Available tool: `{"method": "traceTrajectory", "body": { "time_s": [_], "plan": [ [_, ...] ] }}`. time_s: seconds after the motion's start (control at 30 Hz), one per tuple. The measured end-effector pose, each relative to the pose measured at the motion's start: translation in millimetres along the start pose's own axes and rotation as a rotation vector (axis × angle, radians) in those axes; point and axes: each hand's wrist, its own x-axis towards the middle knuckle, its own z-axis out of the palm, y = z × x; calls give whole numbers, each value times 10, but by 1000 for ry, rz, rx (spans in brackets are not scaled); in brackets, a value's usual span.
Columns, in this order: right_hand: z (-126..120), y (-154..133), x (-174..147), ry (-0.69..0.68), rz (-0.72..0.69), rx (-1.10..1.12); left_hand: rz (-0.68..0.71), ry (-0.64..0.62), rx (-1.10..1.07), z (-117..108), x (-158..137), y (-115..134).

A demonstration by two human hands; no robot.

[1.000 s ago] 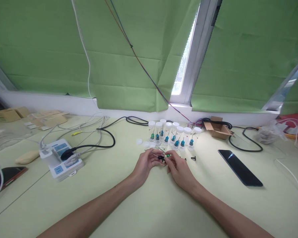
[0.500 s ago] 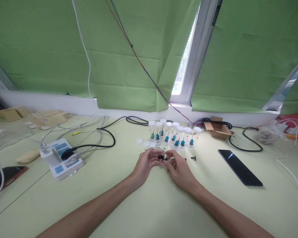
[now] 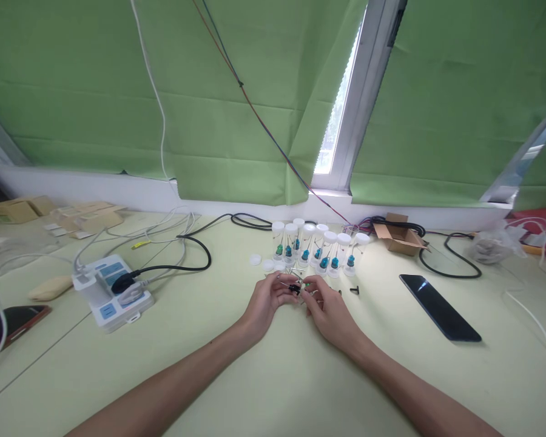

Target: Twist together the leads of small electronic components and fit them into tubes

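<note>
My left hand (image 3: 264, 303) is closed around a small black part (image 3: 293, 288) with a thin metal rod sticking out of it. Facing it, my right hand (image 3: 330, 311) pinches at the part's right end, its thumb and index finger curled together. A tiny green spot (image 3: 306, 284) shows by the right fingertips; what they hold is too small to name. Just beyond both hands stand several clear tubes with white caps (image 3: 330, 237), with teal pieces and thin rods inside. Loose white caps (image 3: 268, 265) lie left of the tubes.
A small black T-shaped piece (image 3: 355, 290) lies right of my right hand. Further right are a phone (image 3: 439, 308) and an open cardboard box (image 3: 398, 243). On the left sits a white power strip (image 3: 113, 291) with plugs and cables. Green blinds (image 3: 236, 133) hang behind the table.
My right fingertips have shifted slightly at the black part, and a green spot now shows beside them. My left hand stays in place.
</note>
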Motion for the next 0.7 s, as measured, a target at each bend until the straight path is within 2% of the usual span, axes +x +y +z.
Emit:
{"method": "traceTrajectory", "body": {
  "time_s": [0.23, 0.7],
  "plan": [
    [-2, 27, -13, 21, -48, -31, 5, 0, 13, -2, -6, -4],
    [-3, -20, 1, 3, 4, -9, 7, -12, -5, 1, -4, -8]
  ]
}}
